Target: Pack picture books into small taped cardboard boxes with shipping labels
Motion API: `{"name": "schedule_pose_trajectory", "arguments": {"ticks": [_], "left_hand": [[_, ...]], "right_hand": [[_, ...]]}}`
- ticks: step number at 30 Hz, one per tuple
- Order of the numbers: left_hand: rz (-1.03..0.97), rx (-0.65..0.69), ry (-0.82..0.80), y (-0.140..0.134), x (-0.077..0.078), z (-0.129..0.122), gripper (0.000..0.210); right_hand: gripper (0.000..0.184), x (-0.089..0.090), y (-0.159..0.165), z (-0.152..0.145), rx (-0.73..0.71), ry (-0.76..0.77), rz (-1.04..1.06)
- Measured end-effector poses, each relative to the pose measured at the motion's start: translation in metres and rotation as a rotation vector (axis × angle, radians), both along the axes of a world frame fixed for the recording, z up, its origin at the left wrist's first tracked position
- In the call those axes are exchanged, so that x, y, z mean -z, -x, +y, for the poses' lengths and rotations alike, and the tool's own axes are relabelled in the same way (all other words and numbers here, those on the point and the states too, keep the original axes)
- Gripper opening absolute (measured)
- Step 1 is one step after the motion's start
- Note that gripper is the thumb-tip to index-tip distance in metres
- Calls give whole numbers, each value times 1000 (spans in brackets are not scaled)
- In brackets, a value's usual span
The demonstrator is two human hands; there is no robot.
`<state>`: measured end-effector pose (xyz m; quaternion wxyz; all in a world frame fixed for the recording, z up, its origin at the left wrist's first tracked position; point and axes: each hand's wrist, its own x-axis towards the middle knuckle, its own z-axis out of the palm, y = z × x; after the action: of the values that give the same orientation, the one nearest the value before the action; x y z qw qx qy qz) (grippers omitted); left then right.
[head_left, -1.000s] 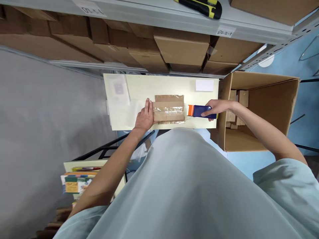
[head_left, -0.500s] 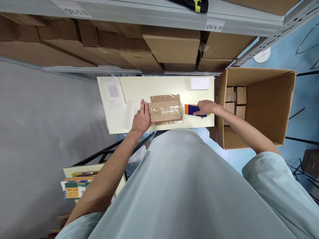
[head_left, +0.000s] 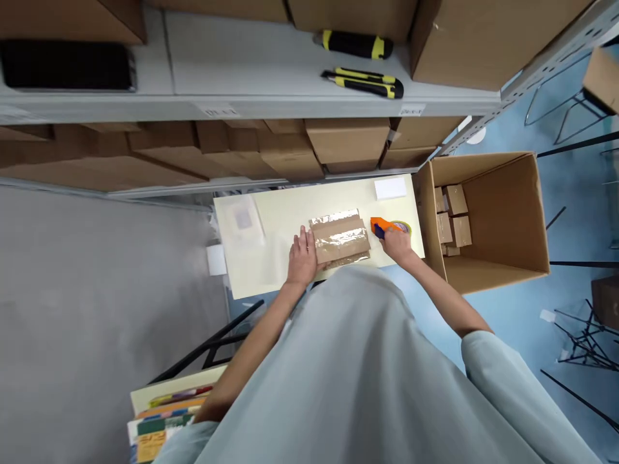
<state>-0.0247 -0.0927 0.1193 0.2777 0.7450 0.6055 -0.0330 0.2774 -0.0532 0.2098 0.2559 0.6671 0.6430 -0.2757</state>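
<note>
A flat cardboard package [head_left: 339, 240] with strips of shiny clear tape across it lies on the cream tabletop [head_left: 285, 212]. At its left edge rests my left hand [head_left: 302, 259], fingers stretched out against the cardboard. My right hand [head_left: 396, 245] is wrapped round a tape dispenser [head_left: 382, 224], orange and dark blue, with a yellow-rimmed tape roll showing. The dispenser is just right of the package, at or close to the tabletop. I cannot tell whether tape runs between them.
A large open carton [head_left: 503, 225] with several small boxes [head_left: 455, 200] inside stands to the right. A white box [head_left: 390, 188] and a clear plastic item [head_left: 244, 219] lie on the table. The shelf ahead holds box cutters [head_left: 365, 82] and a black phone [head_left: 68, 64].
My view has shifted, showing more of the upper shelf. My right hand has turned the tape dispenser, so its orange side and roll now show. My left hand stays at the package's left edge.
</note>
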Motion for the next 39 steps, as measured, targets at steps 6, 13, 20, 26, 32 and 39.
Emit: {"name": "schedule_pose_trajectory", "arguments": {"ticks": [6, 13, 20, 26, 32, 39], "left_hand": [[-161, 8, -152, 2, -22, 6, 115], [-462, 191, -535, -6, -124, 78, 72], [-509, 6, -637, 32, -188, 194, 59], [-450, -86, -585, 54, -194, 250, 58], [-475, -118, -587, 53, -175, 223, 54], [-523, -192, -505, 33, -165, 185, 61]], "right_hand": [[50, -42, 2, -11, 173, -239, -50], [43, -120, 71, 65, 177, -431, 341], [45, -173, 152, 208, -284, -647, 414], [44, -179, 191, 286, -402, -599, 214], [47, -161, 192, 297, -382, -594, 232], [60, -142, 169, 270, -284, -853, 380]]}}
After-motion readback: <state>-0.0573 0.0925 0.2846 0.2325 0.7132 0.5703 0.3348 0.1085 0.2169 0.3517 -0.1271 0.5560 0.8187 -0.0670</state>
